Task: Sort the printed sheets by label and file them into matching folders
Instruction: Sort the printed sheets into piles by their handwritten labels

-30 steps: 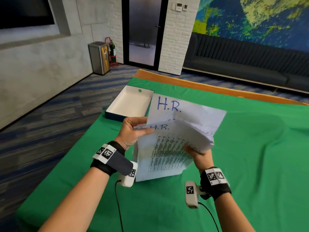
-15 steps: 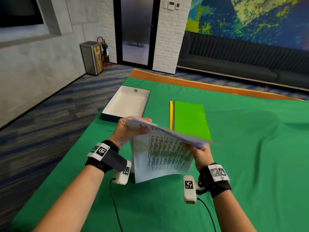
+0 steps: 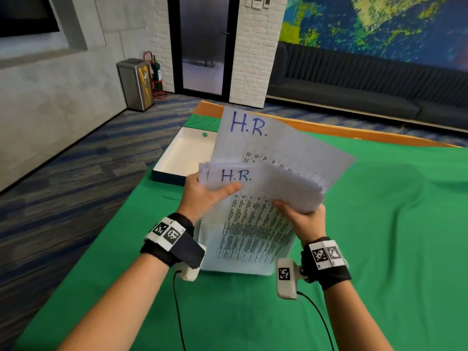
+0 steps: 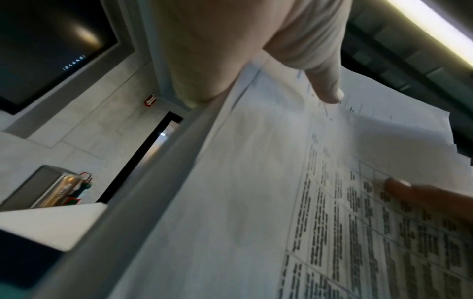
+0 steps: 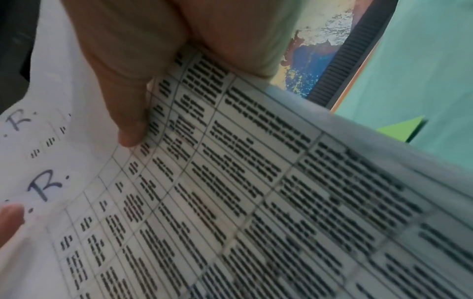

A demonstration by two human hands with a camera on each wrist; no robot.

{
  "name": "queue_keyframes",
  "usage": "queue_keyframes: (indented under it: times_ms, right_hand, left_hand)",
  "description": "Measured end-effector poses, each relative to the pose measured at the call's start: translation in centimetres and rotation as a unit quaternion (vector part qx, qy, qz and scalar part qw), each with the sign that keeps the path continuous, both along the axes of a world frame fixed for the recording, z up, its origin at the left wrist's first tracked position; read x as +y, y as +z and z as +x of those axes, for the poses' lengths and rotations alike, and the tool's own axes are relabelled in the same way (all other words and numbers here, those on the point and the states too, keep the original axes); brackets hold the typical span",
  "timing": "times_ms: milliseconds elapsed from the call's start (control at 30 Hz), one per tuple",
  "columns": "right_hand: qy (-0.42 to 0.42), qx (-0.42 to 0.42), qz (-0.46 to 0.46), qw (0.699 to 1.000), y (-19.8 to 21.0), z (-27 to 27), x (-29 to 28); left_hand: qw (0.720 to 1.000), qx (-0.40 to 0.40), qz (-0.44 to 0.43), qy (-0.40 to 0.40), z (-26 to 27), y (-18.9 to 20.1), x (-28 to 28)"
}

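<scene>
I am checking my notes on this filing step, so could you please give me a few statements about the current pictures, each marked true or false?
1. Both visible handwritten labels read H.R. True: the raised back sheet and the front sheet both show it.
2. The left hand rests flat on the table. False: its thumb and fingers pinch the sheets' upper left corner.
3. The right hand holds the sheets too. True.
4. The white box is full of paper. False: its visible interior shows no paper.
5. The table cloth is blue. False: it is green.
</scene>
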State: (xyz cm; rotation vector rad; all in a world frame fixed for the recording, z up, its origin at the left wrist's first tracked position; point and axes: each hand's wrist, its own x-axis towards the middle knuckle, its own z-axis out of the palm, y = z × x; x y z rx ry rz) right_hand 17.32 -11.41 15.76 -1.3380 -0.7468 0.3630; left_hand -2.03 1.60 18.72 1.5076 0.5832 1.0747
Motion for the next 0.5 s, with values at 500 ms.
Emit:
queue_keyframes:
  times_ms: [500]
  right_hand:
    - [-0.017, 0.009, -0.108, 0.994, -5.1, -1.6, 0.5]
  left_hand:
    - [0.982, 0.124, -0.122, 0.068, -0.9, -11.0, 1.0]
